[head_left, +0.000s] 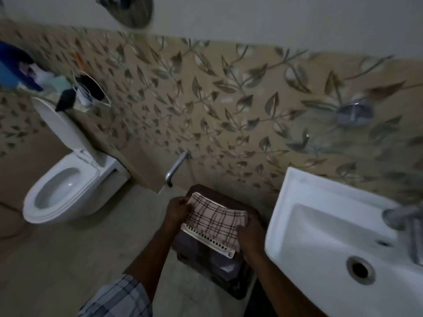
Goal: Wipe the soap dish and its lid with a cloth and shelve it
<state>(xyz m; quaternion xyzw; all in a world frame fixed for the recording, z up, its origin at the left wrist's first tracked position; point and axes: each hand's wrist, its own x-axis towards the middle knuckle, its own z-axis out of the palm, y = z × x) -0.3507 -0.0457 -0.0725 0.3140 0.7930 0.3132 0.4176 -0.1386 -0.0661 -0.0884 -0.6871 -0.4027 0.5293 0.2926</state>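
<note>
A white slotted soap dish [207, 239] lies tilted over a dark brown stool [206, 255], mostly covered by a pale checked cloth [215, 217]. My left hand [176, 210] grips the dish's far left end at the cloth's edge. My right hand [250, 234] presses the cloth down on the dish's right side. Only the dish's slotted front rim shows. I see no separate lid. A wall shelf [68, 90] with toiletries hangs at the upper left.
A white toilet [66, 193] with its lid raised stands at the left. A white washbasin [343, 236] with a tap [407, 225] fills the right. A metal wall tap [176, 165] juts out above the stool. Beige floor stretches at the lower left.
</note>
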